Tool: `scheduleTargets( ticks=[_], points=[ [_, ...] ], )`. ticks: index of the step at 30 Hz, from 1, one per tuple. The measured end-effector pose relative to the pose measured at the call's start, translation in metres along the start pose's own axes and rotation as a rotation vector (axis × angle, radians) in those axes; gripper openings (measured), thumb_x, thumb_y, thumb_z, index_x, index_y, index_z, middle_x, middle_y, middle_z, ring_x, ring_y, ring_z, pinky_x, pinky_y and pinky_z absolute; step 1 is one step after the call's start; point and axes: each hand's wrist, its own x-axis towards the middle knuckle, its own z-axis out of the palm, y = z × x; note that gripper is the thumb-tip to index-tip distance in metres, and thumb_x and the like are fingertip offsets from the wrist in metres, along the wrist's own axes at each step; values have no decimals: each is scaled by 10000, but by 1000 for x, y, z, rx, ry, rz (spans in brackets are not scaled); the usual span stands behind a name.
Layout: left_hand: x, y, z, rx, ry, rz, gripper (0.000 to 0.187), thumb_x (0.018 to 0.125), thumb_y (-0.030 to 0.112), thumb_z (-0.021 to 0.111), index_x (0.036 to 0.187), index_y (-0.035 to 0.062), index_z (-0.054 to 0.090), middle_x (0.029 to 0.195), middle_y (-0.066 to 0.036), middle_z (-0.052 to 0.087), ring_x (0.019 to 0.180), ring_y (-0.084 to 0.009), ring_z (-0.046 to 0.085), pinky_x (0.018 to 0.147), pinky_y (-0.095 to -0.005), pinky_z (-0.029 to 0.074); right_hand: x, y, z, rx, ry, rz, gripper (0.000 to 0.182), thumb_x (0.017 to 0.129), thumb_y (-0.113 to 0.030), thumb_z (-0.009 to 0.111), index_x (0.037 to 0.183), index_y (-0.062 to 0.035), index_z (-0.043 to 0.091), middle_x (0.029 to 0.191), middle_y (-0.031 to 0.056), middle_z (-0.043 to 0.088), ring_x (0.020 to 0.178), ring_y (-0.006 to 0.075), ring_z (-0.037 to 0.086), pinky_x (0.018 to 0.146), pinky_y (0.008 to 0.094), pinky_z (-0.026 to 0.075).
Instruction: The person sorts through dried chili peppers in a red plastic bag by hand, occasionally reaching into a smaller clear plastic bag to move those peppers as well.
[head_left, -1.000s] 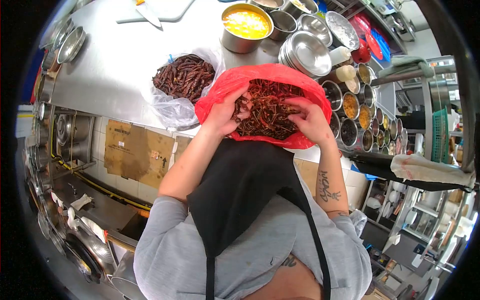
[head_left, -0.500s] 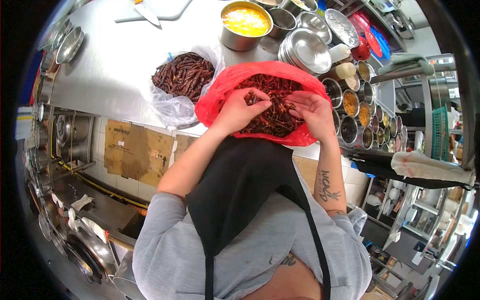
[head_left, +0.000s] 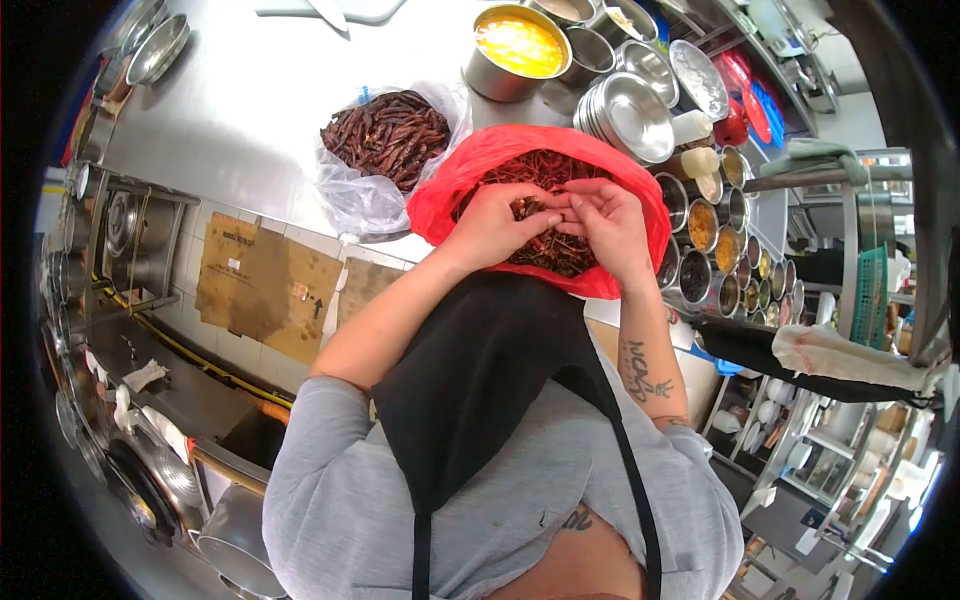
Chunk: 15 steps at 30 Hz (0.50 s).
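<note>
A red plastic bag (head_left: pixel 440 190), its mouth wide, holds dark red dried chilies (head_left: pixel 555 255), some with thin stems. Over it my left hand (head_left: pixel 500 225) is closed, thumb and fingers pinched on a dried chili that is mostly hidden. Opposite, my right hand (head_left: pixel 612 228) is closed too, its fingertips meeting the left ones at the same chili. Left of the red bag, a clear plastic bag (head_left: pixel 350 205) stands on the steel counter, filled with larger dark dried chilies (head_left: pixel 388 140).
Behind the red bag are a pot of yellow-orange liquid (head_left: pixel 520 45) and stacked steel bowls (head_left: pixel 640 115). Sauce bottles (head_left: pixel 695 163) and several ingredient tins (head_left: pixel 703 225) line the right. A cutting board (head_left: pixel 370 10) with a knife (head_left: pixel 328 12) lies at the far edge.
My right hand has moved left and its spread fingers have closed, so both hands' fingertips now meet over the chilies. The view has shifted slightly.
</note>
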Motion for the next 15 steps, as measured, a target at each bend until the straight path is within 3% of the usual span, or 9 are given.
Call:
scheduleTargets(
  ticks=[7,10,13,15],
  points=[
    [-1,-7,-6,43,45,-13,242,878,223,759,1008,27,703,866,-57,704,822,-115,631,780,-299,510,4,-1,8,137,59,-53,223,993,-2,522,1195,78,571,1062,189,692,943,227,711,796,311,616],
    [3,-7,-2,37,32,-9,233,877,219,761,989,24,705,833,-52,695,790,-117,623,737,-302,504,1,-8,9,41,37,-44,239,997,-13,521,1206,95,562,1094,198,680,915,236,719,776,309,619],
    [7,-8,0,-29,98,-108,205,858,201,767,968,35,713,807,-53,690,750,-125,617,707,-307,500,7,-3,5,-165,146,-60,213,963,-52,587,1121,83,632,973,176,713,856,237,732,739,320,601],
    [4,0,-11,175,-11,-131,197,852,207,762,962,48,720,783,-59,681,720,-130,608,693,-307,496,14,8,-9,-519,245,-222,189,924,-83,638,1043,60,675,866,162,714,797,239,729,708,339,576]
  ],
)
